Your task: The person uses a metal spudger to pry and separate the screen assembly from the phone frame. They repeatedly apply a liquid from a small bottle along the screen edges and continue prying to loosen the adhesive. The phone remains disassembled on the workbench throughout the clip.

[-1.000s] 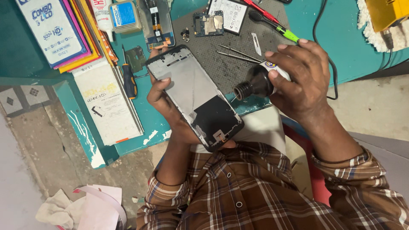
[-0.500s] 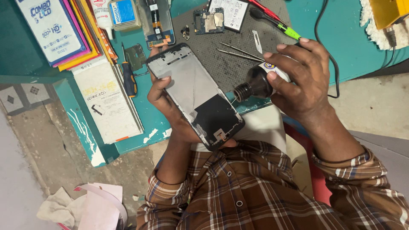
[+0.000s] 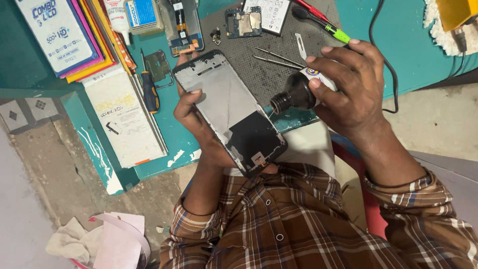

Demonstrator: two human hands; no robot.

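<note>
Steadiness matters: your left hand [image 3: 199, 124] clamps the phone frame [image 3: 229, 112] from beneath, out over the desk's [image 3: 418, 55] near edge, while your right hand's [image 3: 348, 89] grip is closed round the dark bottle [image 3: 298, 92], neck tipped beside the frame's right edge. Keep the frame level and tilt slowly. Count: one frame, one bottle, two tweezers [image 3: 276, 57] on the mat, one screwdriver [image 3: 149, 92].
</note>
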